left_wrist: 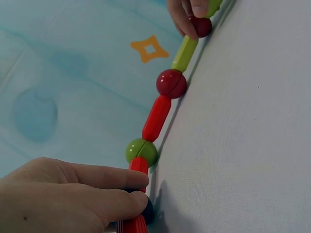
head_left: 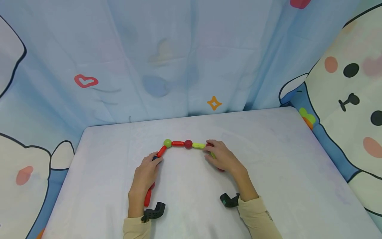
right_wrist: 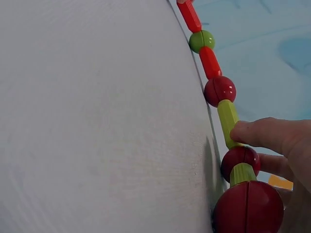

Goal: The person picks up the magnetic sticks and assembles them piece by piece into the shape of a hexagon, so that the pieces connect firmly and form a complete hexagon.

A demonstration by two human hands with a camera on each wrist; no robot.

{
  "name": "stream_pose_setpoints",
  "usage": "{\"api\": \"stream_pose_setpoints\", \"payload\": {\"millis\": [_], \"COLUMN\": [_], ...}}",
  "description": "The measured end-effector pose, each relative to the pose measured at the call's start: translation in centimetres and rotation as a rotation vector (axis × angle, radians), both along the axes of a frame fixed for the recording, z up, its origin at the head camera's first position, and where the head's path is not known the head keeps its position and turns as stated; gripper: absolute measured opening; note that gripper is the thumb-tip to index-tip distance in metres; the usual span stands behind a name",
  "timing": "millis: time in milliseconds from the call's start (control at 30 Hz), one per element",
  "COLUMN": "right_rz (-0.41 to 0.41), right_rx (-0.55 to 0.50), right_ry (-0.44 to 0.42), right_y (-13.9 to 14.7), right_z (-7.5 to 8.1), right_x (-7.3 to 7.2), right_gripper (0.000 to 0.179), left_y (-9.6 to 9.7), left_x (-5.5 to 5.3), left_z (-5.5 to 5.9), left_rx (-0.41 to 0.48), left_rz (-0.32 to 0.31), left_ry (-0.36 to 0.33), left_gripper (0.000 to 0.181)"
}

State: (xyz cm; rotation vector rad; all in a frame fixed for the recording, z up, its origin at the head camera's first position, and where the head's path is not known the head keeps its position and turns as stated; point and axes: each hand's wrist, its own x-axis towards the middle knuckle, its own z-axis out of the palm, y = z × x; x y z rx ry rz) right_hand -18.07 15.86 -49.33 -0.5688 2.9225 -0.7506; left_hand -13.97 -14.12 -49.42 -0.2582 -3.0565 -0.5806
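A chain of magnetic balls and rods bends in an arch on the table. Its top runs from a green ball [head_left: 167,143] through a red rod [head_left: 178,143] and a dark red ball [head_left: 188,144] to a yellow-green rod [head_left: 198,145]. On the left side, my left hand [head_left: 144,174] holds the chain at a dark blue ball [left_wrist: 148,211], mostly hidden by the fingers. My right hand [head_left: 223,157] pinches the chain around another dark red ball [right_wrist: 239,162], one digit touching the yellow-green rod. A larger-looking dark red ball [right_wrist: 249,208] ends the visible right side.
Below the left hand, another red rod [head_left: 147,198] continues the chain beside the wrist. The white table [head_left: 185,205] meets a blue printed curtain [head_left: 179,66] at its far edge. Black wrist cameras sit on both forearms.
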Motion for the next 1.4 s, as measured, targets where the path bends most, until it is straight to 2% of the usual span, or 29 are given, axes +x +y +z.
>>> {"api": "stream_pose_setpoints", "payload": {"millis": [200,433,600,900,1033,1233,1400], "right_rz": [-0.030,-0.051,-0.095,-0.111,-0.119,-0.128,-0.132], "right_rx": [0.048,0.149,0.167,0.188,0.176,0.151,0.154], "right_ry": [-0.033,-0.010,-0.026,-0.097,-0.105,-0.117,-0.117], "right_y": [-0.4,-2.0,-2.9,-4.0,-4.1,-4.2,-4.3], "right_z": [-0.1,0.2,0.4,0.9,1.2,1.1,1.1], "right_x": [0.1,0.7,1.0,1.5,1.6,1.7,1.6], "right_gripper": [0.032,0.034,0.037,0.044,0.043,0.041,0.041], "left_y": [0.0,0.2,0.6,1.5,1.6,1.8,2.2], "left_x": [0.0,0.1,0.2,0.1,0.1,0.0,-0.2], "left_z": [0.1,0.2,0.2,0.0,-0.1,-0.2,-0.2], "left_rx": [-0.007,0.009,0.015,0.071,0.094,0.089,0.122], "left_rz": [-0.003,-0.006,-0.003,0.062,0.081,0.103,0.148], "left_ry": [-0.006,-0.024,-0.015,0.002,-0.005,0.021,0.022], "left_gripper": [0.034,0.034,0.035,0.035,0.035,0.032,0.030]}}
